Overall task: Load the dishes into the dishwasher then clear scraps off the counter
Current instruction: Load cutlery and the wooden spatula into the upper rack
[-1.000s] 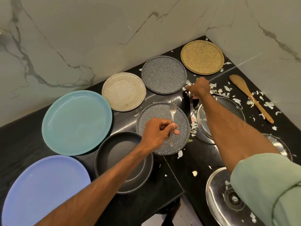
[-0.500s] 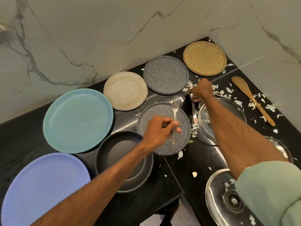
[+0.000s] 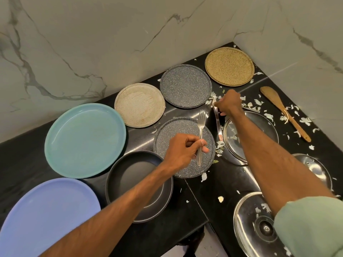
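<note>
Loading stage, gathering cutlery. Left hand (image 3: 185, 151), frame centre, fingers curled round fork (image 3: 201, 125) over speckled plate (image 3: 172, 130). Right hand (image 3: 229, 103), upper centre-right, pinching top of slim metal utensil (image 3: 216, 121) beside glass lid (image 3: 263, 127). Next, likely: lift utensil clear, carry both away. Scraps (image 3: 268, 115) untouched, right side.

Two bare arms, both up from the bottom edge. Left arm (image 3: 115, 210) in from 7 o'clock, pointing toward 1 o'clock, wrist straight. Back of the left hand (image 3: 182, 151) facing up, fingers curled, thumb and first finger pinching a fork (image 3: 201, 127) by its handle, prongs toward 12 o'clock. Right arm (image 3: 269, 154) in from 5 o'clock, stretched long toward 11 o'clock, with a pale green sleeve (image 3: 308, 229) at the near end. Right hand (image 3: 229, 102) bent down at the wrist, fingers closed on the far end of a knife (image 3: 217, 123) — farther out than the left hand.
</note>
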`<control>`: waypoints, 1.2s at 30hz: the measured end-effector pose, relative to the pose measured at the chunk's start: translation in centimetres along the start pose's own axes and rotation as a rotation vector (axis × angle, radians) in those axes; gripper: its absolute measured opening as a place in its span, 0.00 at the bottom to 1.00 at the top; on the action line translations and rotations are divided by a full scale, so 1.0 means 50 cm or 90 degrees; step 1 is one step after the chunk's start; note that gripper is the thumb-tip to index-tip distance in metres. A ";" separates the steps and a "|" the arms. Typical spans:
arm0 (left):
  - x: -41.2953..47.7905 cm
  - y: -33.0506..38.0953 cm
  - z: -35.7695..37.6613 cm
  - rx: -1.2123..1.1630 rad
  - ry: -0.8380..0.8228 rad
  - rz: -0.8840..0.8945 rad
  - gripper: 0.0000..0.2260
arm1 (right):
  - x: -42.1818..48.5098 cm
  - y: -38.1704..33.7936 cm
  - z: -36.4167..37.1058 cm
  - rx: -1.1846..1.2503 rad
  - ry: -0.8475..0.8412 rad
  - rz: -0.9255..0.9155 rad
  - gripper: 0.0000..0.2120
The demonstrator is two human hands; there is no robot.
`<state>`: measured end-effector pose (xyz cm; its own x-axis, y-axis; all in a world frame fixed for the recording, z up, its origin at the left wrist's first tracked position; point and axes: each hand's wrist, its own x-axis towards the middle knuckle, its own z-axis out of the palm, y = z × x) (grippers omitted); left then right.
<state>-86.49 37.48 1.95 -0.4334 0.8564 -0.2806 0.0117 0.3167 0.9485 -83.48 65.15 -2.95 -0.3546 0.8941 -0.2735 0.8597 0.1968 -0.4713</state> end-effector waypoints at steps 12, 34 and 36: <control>0.008 -0.002 0.006 -0.003 0.022 -0.004 0.09 | 0.017 0.005 -0.060 -0.288 -0.240 -0.287 0.45; 0.023 -0.008 0.020 -0.018 0.031 -0.024 0.09 | 0.026 0.017 -0.067 -0.314 -0.217 -0.379 0.41; 0.024 -0.007 0.023 -0.017 0.033 -0.025 0.09 | 0.022 0.018 -0.070 -0.311 -0.226 -0.380 0.44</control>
<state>-86.00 38.87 1.12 -0.4786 0.8213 -0.3106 -0.0303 0.3381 0.9406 -81.81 67.73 -0.72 -0.8231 0.4226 -0.3793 0.5256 0.8199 -0.2271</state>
